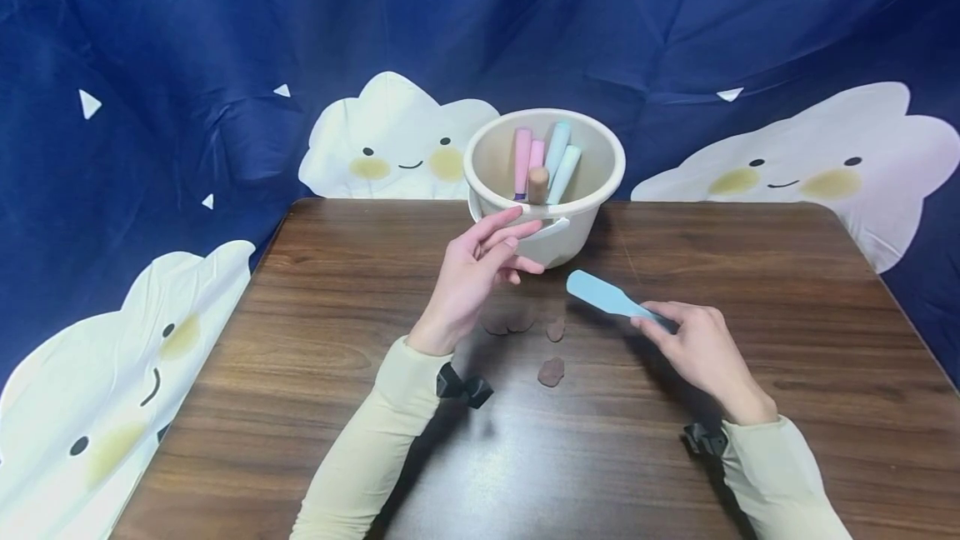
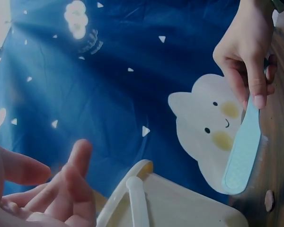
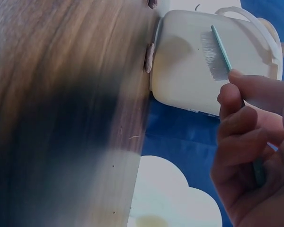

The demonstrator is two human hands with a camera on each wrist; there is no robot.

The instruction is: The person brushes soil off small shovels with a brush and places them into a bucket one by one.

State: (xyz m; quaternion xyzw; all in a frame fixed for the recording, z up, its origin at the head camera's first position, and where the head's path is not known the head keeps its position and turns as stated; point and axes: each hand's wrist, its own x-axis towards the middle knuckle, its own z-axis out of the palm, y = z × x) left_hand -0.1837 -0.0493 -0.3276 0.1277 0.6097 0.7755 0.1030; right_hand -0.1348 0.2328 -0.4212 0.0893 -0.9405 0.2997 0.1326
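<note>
My right hand (image 1: 701,348) grips the handle of a light blue brush (image 1: 600,292) above the table, its flat head pointing left. In the right wrist view, fine grey bristles stick out from one face of the brush (image 3: 219,45). With its fingers spread and slightly bent, my left hand (image 1: 480,273) holds nothing and hovers in front of a cream bucket (image 1: 607,144). Upright in that bucket are pink handles (image 1: 522,158), pale blue handles (image 1: 564,173) and a brown handle (image 1: 537,184). Several small brown lumps (image 1: 551,372) lie on the table between the hands.
The bucket stands at the back edge of a dark wooden table (image 1: 300,340), its white handle (image 1: 547,230) hanging at the front. Behind the table hangs a blue curtain (image 1: 225,40) with smiling clouds. Each wrist wears a small black camera mount (image 1: 463,386).
</note>
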